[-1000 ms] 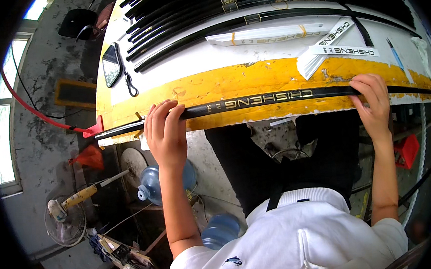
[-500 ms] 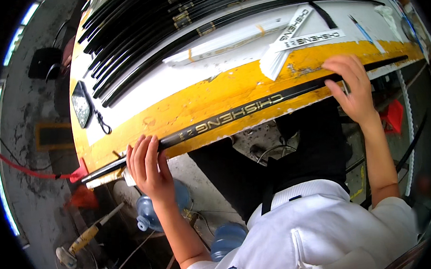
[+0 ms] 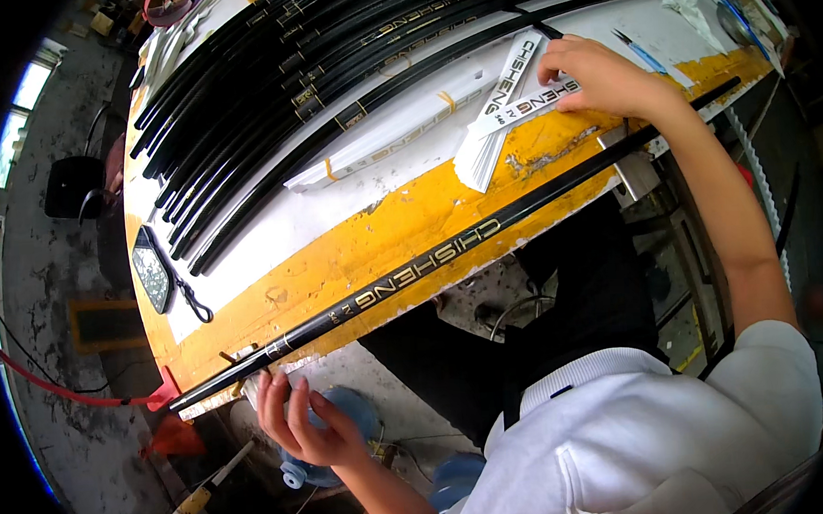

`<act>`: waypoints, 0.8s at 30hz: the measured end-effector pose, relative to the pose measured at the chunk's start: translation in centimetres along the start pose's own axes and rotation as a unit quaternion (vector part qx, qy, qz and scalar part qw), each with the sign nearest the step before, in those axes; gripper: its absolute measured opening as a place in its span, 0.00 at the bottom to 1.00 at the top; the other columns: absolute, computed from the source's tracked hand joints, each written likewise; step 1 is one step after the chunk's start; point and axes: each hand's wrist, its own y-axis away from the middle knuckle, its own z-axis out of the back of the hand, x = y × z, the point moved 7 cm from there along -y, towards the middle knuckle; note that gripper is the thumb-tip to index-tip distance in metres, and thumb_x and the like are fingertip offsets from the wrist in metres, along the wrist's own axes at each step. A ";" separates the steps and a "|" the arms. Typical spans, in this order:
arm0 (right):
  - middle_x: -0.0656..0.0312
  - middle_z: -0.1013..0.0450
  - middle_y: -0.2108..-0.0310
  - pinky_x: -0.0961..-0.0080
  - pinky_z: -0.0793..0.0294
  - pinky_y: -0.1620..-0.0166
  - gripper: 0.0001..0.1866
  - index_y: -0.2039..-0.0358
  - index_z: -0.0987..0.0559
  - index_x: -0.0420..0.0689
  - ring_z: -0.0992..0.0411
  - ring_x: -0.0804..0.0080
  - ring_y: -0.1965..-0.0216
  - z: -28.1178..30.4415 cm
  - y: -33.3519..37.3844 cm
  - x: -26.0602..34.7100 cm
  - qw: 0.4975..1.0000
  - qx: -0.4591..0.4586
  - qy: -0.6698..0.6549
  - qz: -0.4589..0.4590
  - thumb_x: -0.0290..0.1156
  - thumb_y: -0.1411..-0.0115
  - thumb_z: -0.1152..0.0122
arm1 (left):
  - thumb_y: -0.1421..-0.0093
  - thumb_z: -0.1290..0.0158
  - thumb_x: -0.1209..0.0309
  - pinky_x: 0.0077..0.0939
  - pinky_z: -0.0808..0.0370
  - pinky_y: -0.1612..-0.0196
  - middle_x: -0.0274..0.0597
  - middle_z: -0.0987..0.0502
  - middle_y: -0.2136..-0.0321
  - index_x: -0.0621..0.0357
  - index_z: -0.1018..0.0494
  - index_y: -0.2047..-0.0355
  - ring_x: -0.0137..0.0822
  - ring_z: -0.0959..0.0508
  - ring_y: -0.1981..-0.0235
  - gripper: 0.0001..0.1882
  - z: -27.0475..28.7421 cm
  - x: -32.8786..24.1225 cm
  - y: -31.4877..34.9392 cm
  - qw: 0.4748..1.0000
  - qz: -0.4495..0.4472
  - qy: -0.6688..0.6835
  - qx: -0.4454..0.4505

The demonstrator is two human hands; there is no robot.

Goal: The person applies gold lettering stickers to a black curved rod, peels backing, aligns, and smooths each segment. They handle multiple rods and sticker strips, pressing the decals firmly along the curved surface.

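A long black pole point(image 3: 431, 267) with gold lettering lies along the table's near edge. My left hand point(image 3: 309, 428) is just off that edge, below the pole's left part, palm turned up. Its fingers are loosely bent and apart, with nothing in them. Over the loose white strips, my right hand point(image 3: 603, 80) has its thumb and fingers closed across the end of a white label strip point(image 3: 520, 109) with dark lettering. That strip lies over a small fan of others. A second lettered strip point(image 3: 513, 67) slants upward beside it.
Several black poles point(image 3: 280, 105) lie side by side at the back. In front of them is a banded bundle of white strips point(image 3: 386, 145). A dark-cased phone point(image 3: 152, 273) sits at the left, a blue-handled blade point(image 3: 639, 52) at the right. A water jug point(image 3: 341, 417) stands below the table.
My right hand has left the pole and reached to the label strips. The left hand has come off the pole and turned palm up. The view has shifted.
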 end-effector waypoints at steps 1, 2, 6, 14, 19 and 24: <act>0.60 0.30 0.64 0.71 0.34 0.51 0.10 0.70 0.27 0.41 0.33 0.63 0.56 -0.2 -0.2 0.1 1.000 0.020 -0.011 -0.012 0.26 0.53 0.35 | 0.41 0.51 0.76 0.43 0.29 0.51 0.48 0.26 0.60 0.62 0.26 0.63 0.51 0.26 0.54 0.07 0.2 -0.4 0.3 1.000 0.003 0.001 -0.005; 0.60 0.31 0.64 0.71 0.34 0.51 0.10 0.72 0.27 0.41 0.34 0.63 0.56 -0.5 -0.2 0.0 0.999 0.040 -0.022 -0.023 0.26 0.53 0.35 | 0.41 0.51 0.76 0.42 0.29 0.52 0.48 0.26 0.61 0.62 0.26 0.63 0.51 0.26 0.55 0.07 0.3 -0.8 0.6 1.000 0.008 0.011 -0.002; 0.59 0.30 0.69 0.73 0.32 0.57 0.10 0.76 0.30 0.40 0.32 0.65 0.63 0.2 0.3 -0.5 0.999 -0.001 -0.053 -0.006 0.25 0.52 0.36 | 0.45 0.50 0.77 0.37 0.27 0.59 0.46 0.24 0.68 0.61 0.26 0.66 0.47 0.25 0.62 0.06 0.3 -3.3 1.2 0.995 0.034 0.091 0.003; 0.58 0.26 0.73 0.73 0.29 0.62 0.08 0.74 0.25 0.39 0.29 0.67 0.68 3.9 1.6 0.6 0.984 -0.111 -0.140 0.028 0.30 0.47 0.37 | 0.55 0.52 0.88 0.24 0.29 0.75 0.43 0.23 0.80 0.66 0.25 0.69 0.36 0.25 0.79 0.12 -3.1 -10.8 0.4 0.906 0.027 0.402 0.129; 0.58 0.27 0.74 0.75 0.31 0.62 0.06 0.72 0.23 0.37 0.31 0.67 0.71 3.3 1.9 -0.4 0.990 -0.087 -0.107 0.007 0.27 0.46 0.40 | 0.58 0.46 0.88 0.24 0.29 0.73 0.41 0.24 0.79 0.67 0.25 0.68 0.37 0.25 0.77 0.13 -5.5 -15.0 0.1 0.870 -0.015 0.443 0.218; 0.59 0.26 0.74 0.78 0.31 0.69 0.06 0.69 0.21 0.36 0.29 0.74 0.75 5.6 5.3 3.4 0.940 -0.132 -0.313 0.013 0.26 0.44 0.42 | 0.54 0.42 0.84 0.25 0.27 0.67 0.45 0.24 0.69 0.66 0.25 0.63 0.36 0.23 0.70 0.15 -6.0 -16.6 -0.1 0.801 0.113 0.511 0.291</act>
